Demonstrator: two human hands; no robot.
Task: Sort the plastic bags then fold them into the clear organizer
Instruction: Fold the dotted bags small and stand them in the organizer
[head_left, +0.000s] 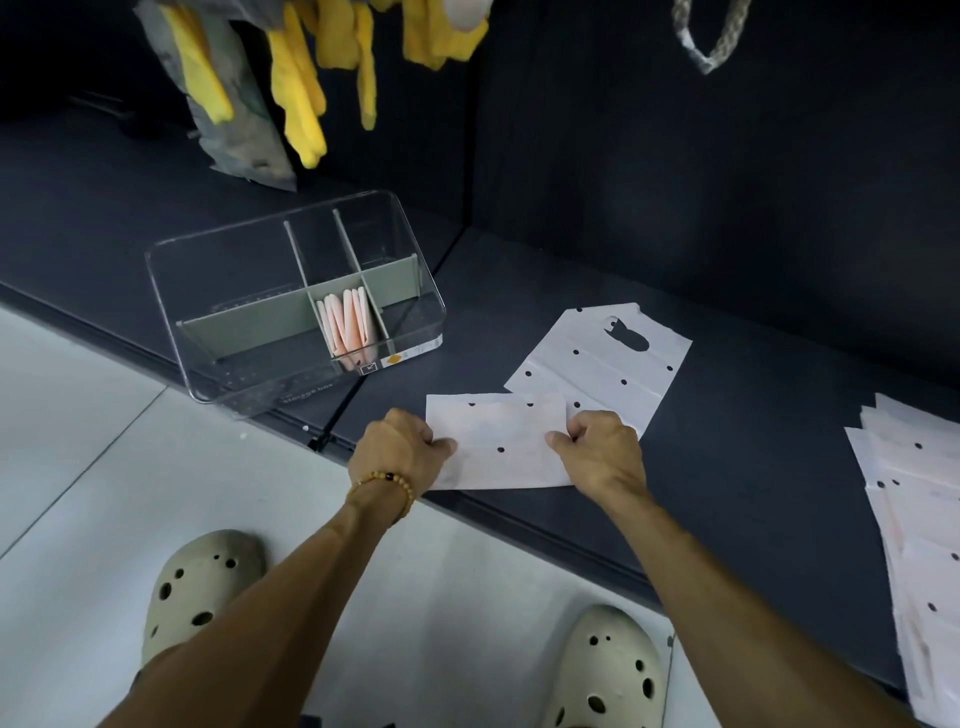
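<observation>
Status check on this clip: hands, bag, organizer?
Left hand and right hand pinch the folded white bag at both ends. Clear organizer holds pink folded bags. Nothing in the way.

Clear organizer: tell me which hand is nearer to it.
Left. The left hand grips the folded bag's left edge, just right of the clear organizer; the right hand grips the bag's far edge.

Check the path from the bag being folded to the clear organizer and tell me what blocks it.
Nothing visible blocks it. The folded bag, held by the left hand and right hand, lies right of the clear organizer with only bare dark shelf between. The organizer is open-topped; its middle compartment already holds pink folded bags.
</observation>
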